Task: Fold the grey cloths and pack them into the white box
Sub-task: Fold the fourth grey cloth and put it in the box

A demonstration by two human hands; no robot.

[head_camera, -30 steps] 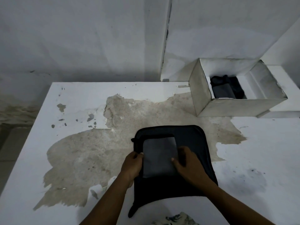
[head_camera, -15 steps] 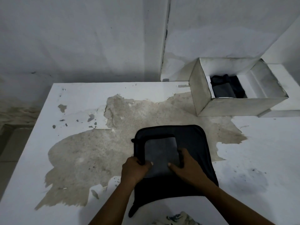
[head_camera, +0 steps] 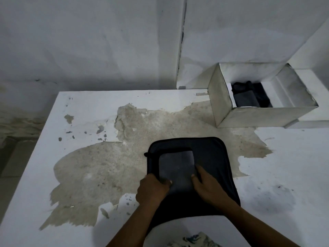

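Table (head_camera: 80, 107), one, white with a big peeled patch, has wide free surface to the left of the left hand (head_camera: 153, 190) and to the right of the right hand (head_camera: 208, 188). One dark cloth (head_camera: 211, 154) with rounded corners lies flat under both hands, well apart from the table's left and far edges. One white box (head_camera: 263, 116) stands open far beyond the right hand; two folded cloths (head_camera: 247, 98) seem to lie inside. One smaller grey cloth (head_camera: 178, 164) lies on the dark cloth between the hands. The left hand pinches its left edge, thumb on top. The right hand's fingers lie on its right edge; pinching or only pressing, I cannot tell.
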